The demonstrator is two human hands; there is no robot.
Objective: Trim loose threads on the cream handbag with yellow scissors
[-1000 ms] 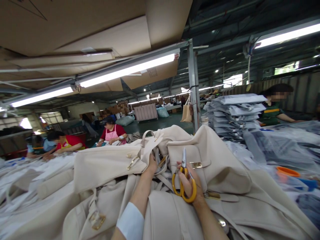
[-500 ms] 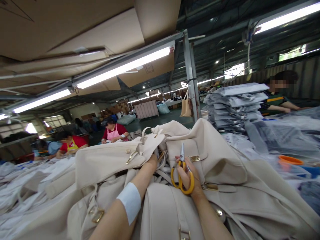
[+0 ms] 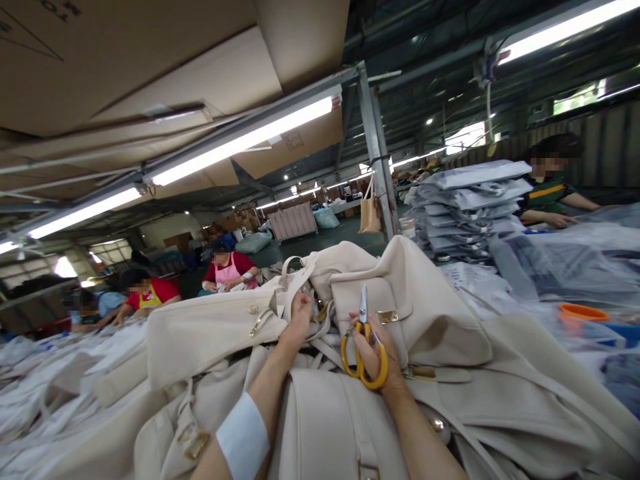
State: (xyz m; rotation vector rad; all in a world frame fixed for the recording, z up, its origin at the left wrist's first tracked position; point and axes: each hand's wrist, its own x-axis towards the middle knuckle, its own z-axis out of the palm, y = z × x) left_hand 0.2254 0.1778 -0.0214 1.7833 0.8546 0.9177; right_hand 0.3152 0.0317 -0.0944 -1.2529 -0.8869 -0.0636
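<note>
Right hand [image 3: 381,353]: grips yellow-handled scissors [image 3: 364,328], long axis pointing up and away | left hand [image 3: 301,312]: fingers curled, cannot tell whether pinching anything; nearer cream bag [image 3: 215,333], which stretches leftward from it | cardboard [image 3: 175,47] above hands: letters like "TO", "M" | gold plate [image 3: 388,317] beyond right hand: unreadable

Clear air over rounded cream leather-look bag [image 3: 323,423] btwn my forearms [image 3: 270,373]; peaked cream leather-look bag [image 3: 430,310] blocks my R hand [image 3: 393,360] fwd.

Matt leather-look bag [image 3: 434,308], shiny metal scissor blades [image 3: 364,305]
</note>
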